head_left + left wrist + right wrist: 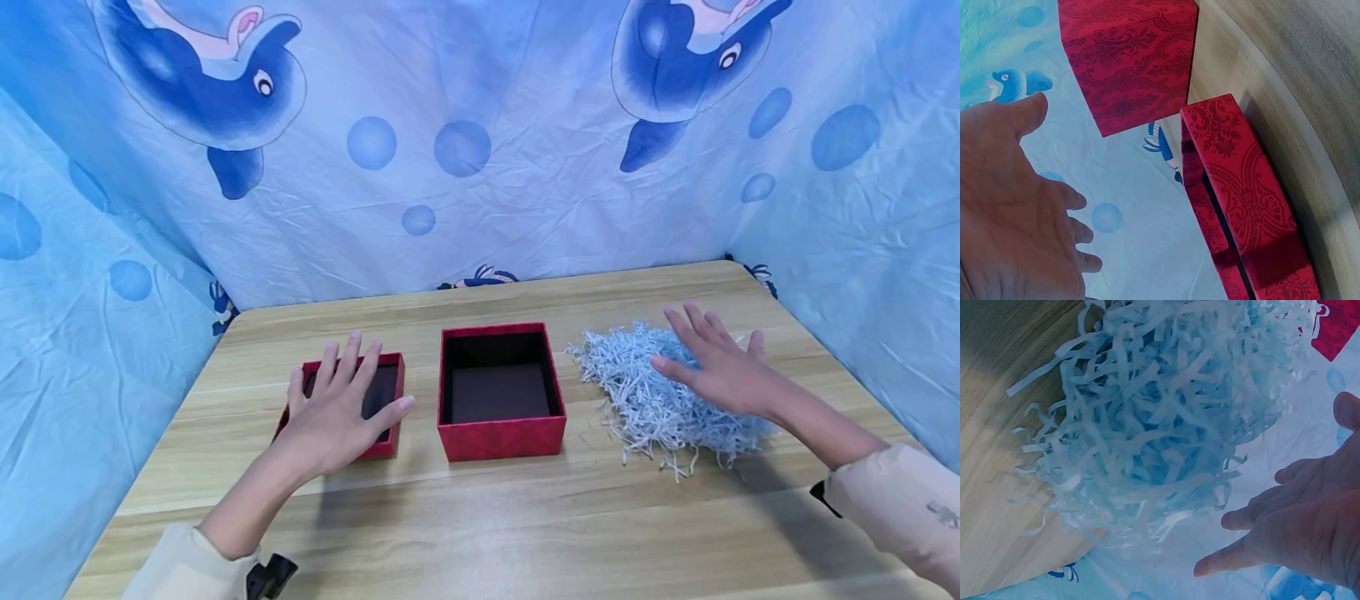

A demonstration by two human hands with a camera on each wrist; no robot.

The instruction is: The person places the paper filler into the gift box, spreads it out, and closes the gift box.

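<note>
My left hand point(333, 417), fingers spread, hovers over the shallow red box lid point(390, 392), which lies with its dark inside facing up. In the left wrist view the lid's patterned side point(1241, 181) shows apart from the palm. To the lid's right stands a deeper red box point(501, 437), its top uncovered and its dark inside bare. My right hand point(720, 367), fingers also spread, is over a loose heap of pale blue shredded paper point(637, 400). In the right wrist view, the shredded paper point(1154, 425) lies beside the fingers, and the hand holds nothing.
A light wood table point(480, 525) carries everything. Blue cloth with dolphins and bubbles point(480, 217) hangs behind the table and along both sides. A few stray paper strips point(678, 467) lie at the heap's front edge.
</note>
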